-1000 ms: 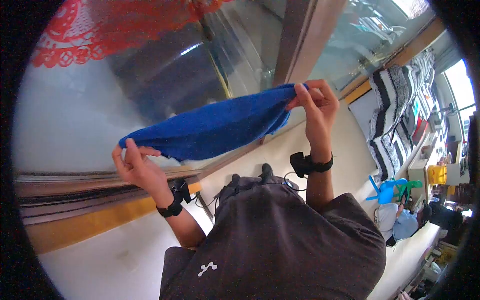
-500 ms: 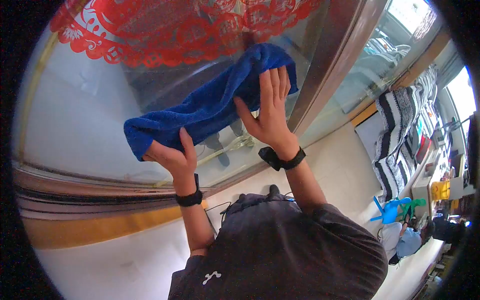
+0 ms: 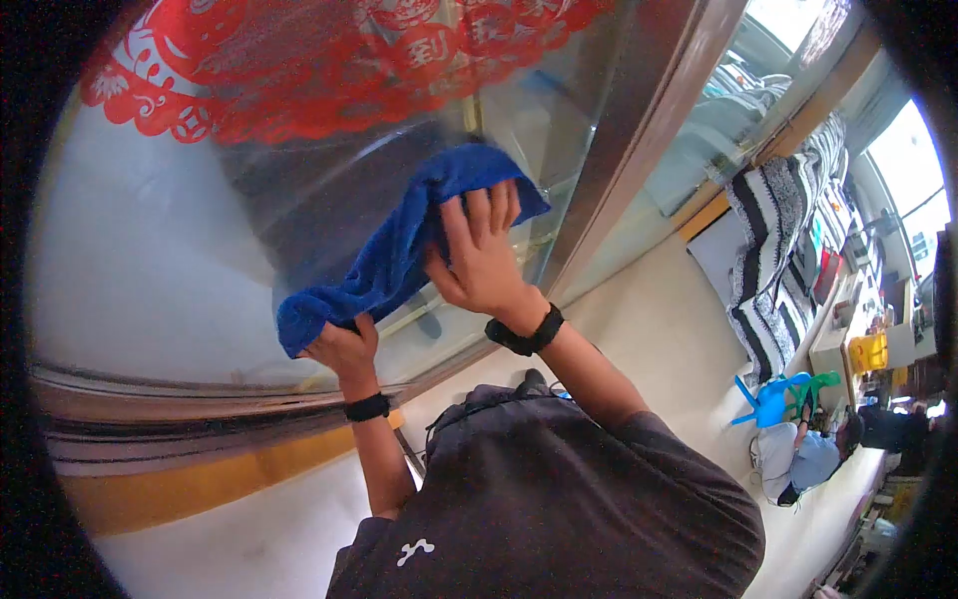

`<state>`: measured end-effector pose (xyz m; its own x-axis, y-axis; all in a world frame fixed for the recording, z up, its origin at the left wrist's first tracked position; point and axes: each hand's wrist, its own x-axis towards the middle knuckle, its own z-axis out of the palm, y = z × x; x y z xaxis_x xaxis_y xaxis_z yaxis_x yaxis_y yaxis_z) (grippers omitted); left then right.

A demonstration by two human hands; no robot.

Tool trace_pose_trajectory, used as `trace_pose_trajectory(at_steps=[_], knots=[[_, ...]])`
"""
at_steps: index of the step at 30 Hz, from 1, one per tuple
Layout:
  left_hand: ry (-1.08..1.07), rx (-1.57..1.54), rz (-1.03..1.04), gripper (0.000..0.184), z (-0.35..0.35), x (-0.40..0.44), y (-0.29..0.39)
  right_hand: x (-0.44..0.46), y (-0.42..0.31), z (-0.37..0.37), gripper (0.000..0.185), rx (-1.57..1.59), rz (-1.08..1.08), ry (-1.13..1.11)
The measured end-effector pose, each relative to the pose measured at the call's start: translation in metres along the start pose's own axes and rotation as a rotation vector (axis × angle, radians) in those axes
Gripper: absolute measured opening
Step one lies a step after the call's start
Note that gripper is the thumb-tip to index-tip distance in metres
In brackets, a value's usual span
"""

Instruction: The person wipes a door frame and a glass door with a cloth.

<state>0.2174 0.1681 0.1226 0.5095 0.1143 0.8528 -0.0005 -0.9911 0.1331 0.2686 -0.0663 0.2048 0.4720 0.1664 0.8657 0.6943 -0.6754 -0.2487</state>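
- Right hand (image 3: 484,255): back toward the camera, fingers straightened along the cloth's upper part, thumb standing well off to the side; it is not clenched, and the long reach of the fingers seems to spread pressure over more of the fabric.
- Left hand (image 3: 344,349): at the cloth's lower end, apart from the right hand, thumb up at the edge; the fingertips are hidden by fabric, so I cannot tell whether it pinches or merely presses; its place there probably stops that end from drooping.
- Blue cloth (image 3: 391,252): slung diagonally between the hands, rumpled along its middle, one corner flaring past the right fingers; with a hand at each end, it is likely stretched to lie along the pane.
- Black wristbands, left (image 3: 368,407) and right (image 3: 534,336): strapped around the wrists, clear of palms and fabric.
- Glass panel (image 3: 150,260): behind the cloth, which appears to rest against it; a red cut-out decoration (image 3: 329,110) spans the glass above the hands, apart from the cloth.
- Brown frame (image 3: 639,135): beside the pane, bounding it on the right; farther off, striped bedding (image 3: 763,240), a blue stool (image 3: 770,401) and another person (image 3: 813,459).
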Motion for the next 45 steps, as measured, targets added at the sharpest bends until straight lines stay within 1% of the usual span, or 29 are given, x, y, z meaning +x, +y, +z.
trace_pose_trajectory(at_steps=[1,2,6,7,9,12,13,15,17,19,20,21,22,23,26,28,30,32,33,35,37,38,39,40,41,42,43,44,45], knots=[[0.053,0.035,0.079,0.070,0.003,-0.002,-0.011,0.004,-0.004,0.000,0.066,0.017,-0.005,-0.009],[0.048,0.020,0.086,0.070,0.002,-0.003,-0.018,0.007,-0.008,0.000,0.066,0.003,0.005,-0.008],[0.106,0.160,-0.093,0.075,0.010,-0.010,-0.062,0.030,-0.029,0.004,0.069,0.097,-0.057,-0.055],[0.186,0.161,-0.082,0.075,0.008,-0.007,-0.073,0.038,-0.039,0.004,0.070,0.120,-0.094,-0.054],[0.247,0.217,-0.094,0.070,-0.005,0.003,-0.090,0.056,-0.059,0.006,0.069,0.182,-0.185,-0.055],[0.126,0.152,-0.067,0.058,-0.005,-0.002,-0.147,0.071,-0.085,0.018,0.066,0.235,-0.291,0.014],[0.097,0.112,-0.048,0.056,-0.005,0.007,-0.149,0.074,-0.094,0.023,0.066,0.215,-0.294,0.021],[0.144,0.184,-0.109,0.054,-0.009,0.010,-0.136,0.078,-0.105,0.035,0.062,0.291,-0.333,0.062],[0.181,0.274,-0.174,0.052,-0.033,0.014,-0.123,0.075,-0.112,0.036,0.060,0.283,-0.349,0.054],[0.197,0.320,-0.207,0.051,-0.061,0.018,-0.135,0.071,-0.118,0.040,0.059,0.274,-0.365,0.042],[-0.023,-0.287,-0.330,0.051,-0.081,0.011,-0.153,0.067,-0.119,0.046,0.058,0.275,-0.369,0.013],[-0.139,-0.607,-0.357,0.052,-0.076,0.005,-0.153,0.061,-0.121,0.050,0.057,0.273,-0.372,-0.018],[-0.254,-0.910,-0.426,0.052,-0.071,0.001,-0.151,0.054,-0.123,0.055,0.057,0.261,-0.373,-0.019],[-0.228,-0.872,-0.463,0.052,-0.066,-0.008,-0.144,0.044,-0.125,0.062,0.055,0.282,-0.370,-0.051],[-0.079,-0.464,-0.550,0.054,-0.034,-0.046,-0.109,0.012,-0.124,0.074,0.052,0.301,-0.365,-0.059],[-0.044,-0.293,-0.587,0.056,-0.019,-0.071,-0.093,-0.009,-0.124,0.086,0.064,0.401,-0.323,-0.294],[-0.027,-0.285,-0.611,0.059,-0.010,-0.082,-0.078,-0.018,-0.122,0.096,0.065,0.310,-0.299,-0.206],[-0.018,-0.296,-0.627,0.062,-0.008,-0.082,-0.062,-0.010,-0.109,0.079,0.052,0.228,-0.218,-0.034],[0.006,-0.322,-0.630,0.064,-0.008,-0.077,-0.054,-0.012,-0.098,0.088,0.059,0.216,-0.257,-0.104],[0.082,-0.410,-0.618,0.069,-0.011,-0.056,-0.033,0.004,-0.085,0.070,0.059,0.199,-0.212,-0.093],[0.208,-0.603,-0.595,0.076,-0.012,-0.025,-0.002,0.029,-0.072,0.049,0.058,0.182,-0.166,-0.074],[0.206,-0.601,-0.590,0.076,-0.011,-0.009,0.009,0.043,-0.068,0.038,0.060,0.146,-0.126,0.024],[0.267,-0.666,-0.533,0.077,-0.010,0.007,0.020,0.057,-0.064,0.027,0.062,0.111,-0.087,0.123],[0.331,-0.730,-0.473,0.078,-0.008,0.021,0.030,0.070,-0.061,0.017,0.062,0.115,-0.085,0.129],[0.330,-0.725,-0.464,0.078,-0.007,0.034,0.041,0.083,-0.060,0.007,0.063,0.083,0.005,0.214],[0.316,-0.622,-0.421,0.077,-0.006,0.044,0.051,0.093,-0.056,-0.001,0.065,0.053,0.097,0.298],[0.303,-0.518,-0.378,0.076,-0.005,0.053,0.060,0.100,-0.048,-0.007,0.065,0.061,0.102,0.304],[0.302,-0.506,-0.371,0.076,-0.005,0.059,0.068,0.105,-0.040,-0.013,0.065,0.043,0.148,0.375],[0.299,-0.349,-0.253,0.074,-0.006,0.064,0.074,0.108,-0.032,-0.017,0.066,0.028,0.194,0.444]])
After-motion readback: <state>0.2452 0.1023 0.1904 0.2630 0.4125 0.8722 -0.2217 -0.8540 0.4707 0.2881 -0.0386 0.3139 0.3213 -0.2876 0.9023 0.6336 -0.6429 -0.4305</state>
